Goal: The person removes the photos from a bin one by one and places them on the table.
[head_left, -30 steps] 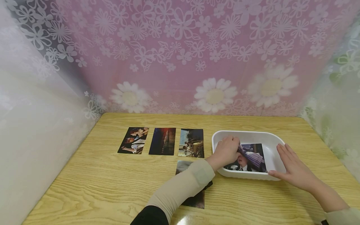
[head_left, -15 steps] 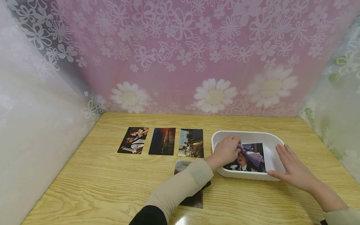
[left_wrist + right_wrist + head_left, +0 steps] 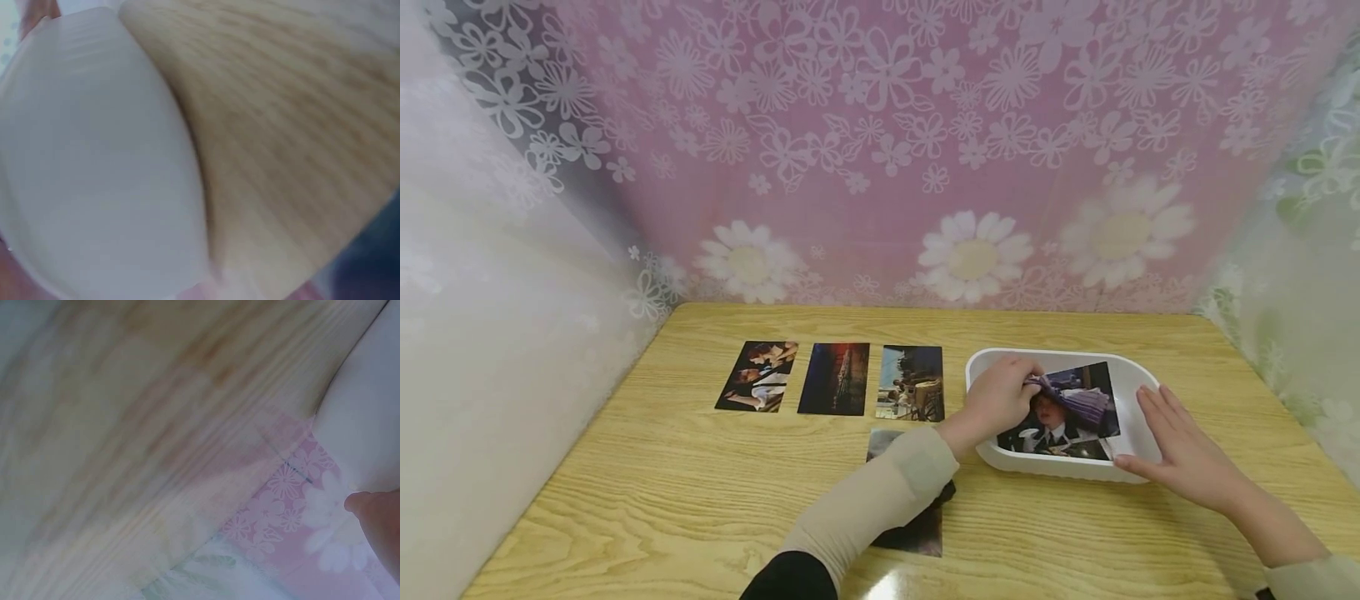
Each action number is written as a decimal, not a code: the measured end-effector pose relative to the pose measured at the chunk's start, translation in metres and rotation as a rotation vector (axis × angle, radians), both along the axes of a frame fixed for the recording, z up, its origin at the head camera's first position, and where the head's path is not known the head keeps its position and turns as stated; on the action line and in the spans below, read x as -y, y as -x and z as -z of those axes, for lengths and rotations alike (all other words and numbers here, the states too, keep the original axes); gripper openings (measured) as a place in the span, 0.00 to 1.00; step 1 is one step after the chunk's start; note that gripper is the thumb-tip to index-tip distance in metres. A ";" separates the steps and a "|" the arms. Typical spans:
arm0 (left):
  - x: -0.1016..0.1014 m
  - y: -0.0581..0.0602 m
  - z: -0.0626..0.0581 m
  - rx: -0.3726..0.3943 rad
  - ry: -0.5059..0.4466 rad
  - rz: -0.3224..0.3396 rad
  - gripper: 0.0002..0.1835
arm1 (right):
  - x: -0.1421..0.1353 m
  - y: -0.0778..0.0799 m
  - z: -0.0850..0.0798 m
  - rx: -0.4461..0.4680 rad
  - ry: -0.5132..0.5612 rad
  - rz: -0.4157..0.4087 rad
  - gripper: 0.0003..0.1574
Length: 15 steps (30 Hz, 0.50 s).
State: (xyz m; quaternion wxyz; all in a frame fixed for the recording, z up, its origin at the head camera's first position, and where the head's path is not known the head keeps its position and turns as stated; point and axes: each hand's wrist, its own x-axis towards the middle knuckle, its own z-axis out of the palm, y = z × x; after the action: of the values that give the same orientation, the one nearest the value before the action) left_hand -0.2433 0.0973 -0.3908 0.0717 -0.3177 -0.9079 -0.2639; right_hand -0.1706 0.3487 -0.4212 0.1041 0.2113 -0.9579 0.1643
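Observation:
In the head view my left hand (image 3: 1003, 396) pinches the left edge of a glossy photo card (image 3: 1060, 414) inside a white plastic tray (image 3: 1116, 467). A purple striped hat shows on this card, which is slanted, its right side higher. Another card's corner (image 3: 1101, 448) peeks out under it at the tray's front. Over the tray's right end rests my right hand (image 3: 1195, 458), fingers extended and thumb at the front rim. The tray's outer wall (image 3: 100, 162) fills much of the left wrist view. A fingertip (image 3: 365, 506) meets the tray (image 3: 369, 412) in the right wrist view.
Left of the tray lie three photo cards in a row: one of people (image 3: 757, 377), one dark red-blue (image 3: 833, 379), and one with a bright sky (image 3: 910, 383). Another dark card (image 3: 917, 533) lies nearer, partly under my left forearm. A flowered curtain (image 3: 865, 200) stands behind the wooden table (image 3: 700, 483).
The hat card has turned in my left hand, its right side moving up and right and baring a card corner beneath. My right hand has stayed on the tray.

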 end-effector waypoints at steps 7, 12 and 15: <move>0.016 -0.001 -0.014 0.081 -0.202 0.021 0.07 | 0.000 0.001 0.001 -0.002 -0.008 -0.001 0.59; 0.032 -0.002 -0.024 0.231 -0.398 0.008 0.06 | 0.000 0.001 0.000 0.015 -0.015 0.005 0.59; 0.042 -0.003 -0.029 0.332 -0.515 -0.024 0.05 | -0.001 0.001 0.000 0.020 -0.020 0.008 0.59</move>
State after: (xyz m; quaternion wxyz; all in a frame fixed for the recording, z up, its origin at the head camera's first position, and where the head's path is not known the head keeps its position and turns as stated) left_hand -0.2407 0.0548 -0.3620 0.0038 -0.2310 -0.8141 -0.5328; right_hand -0.1714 0.3496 -0.4207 0.0929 0.2070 -0.9613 0.1565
